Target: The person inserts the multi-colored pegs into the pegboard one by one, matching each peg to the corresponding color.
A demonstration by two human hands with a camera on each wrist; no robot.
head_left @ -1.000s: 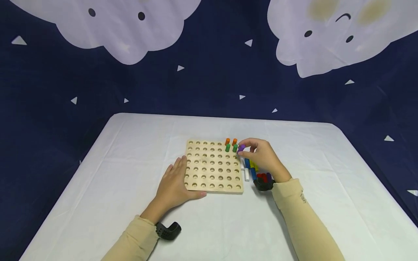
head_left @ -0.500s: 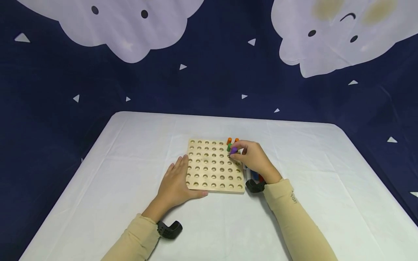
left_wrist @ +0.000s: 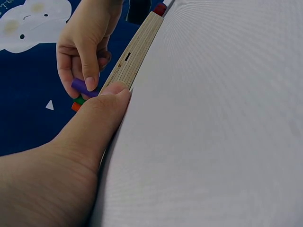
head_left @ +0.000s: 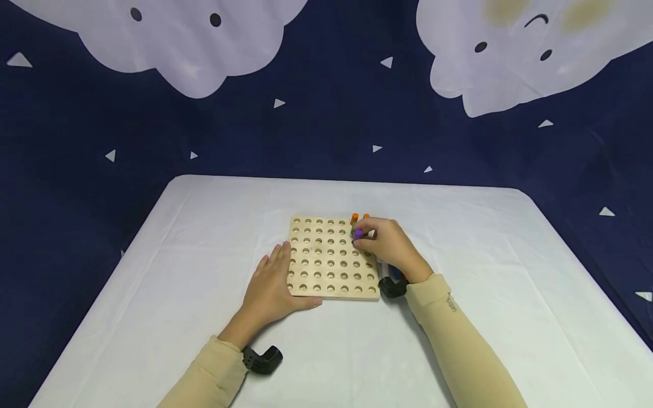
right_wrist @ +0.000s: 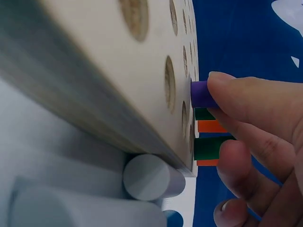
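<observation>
White surface (head_left: 336,351), lower frame. Wooden pegboard (head_left: 324,258), frame centre: stiff, likely light enough to slide, best steadied by edges. Left hand (head_left: 270,289), left of centre: fingers straight against board's left edge, thumb along lower edge. Right hand (head_left: 391,245), right of centre: thumb and finger pinched on purple peg. Purple peg (head_left: 358,234), just right of centre, end at board face, seating unclear: probably light, rigid, slippery; best gripped by sides, near top.
</observation>
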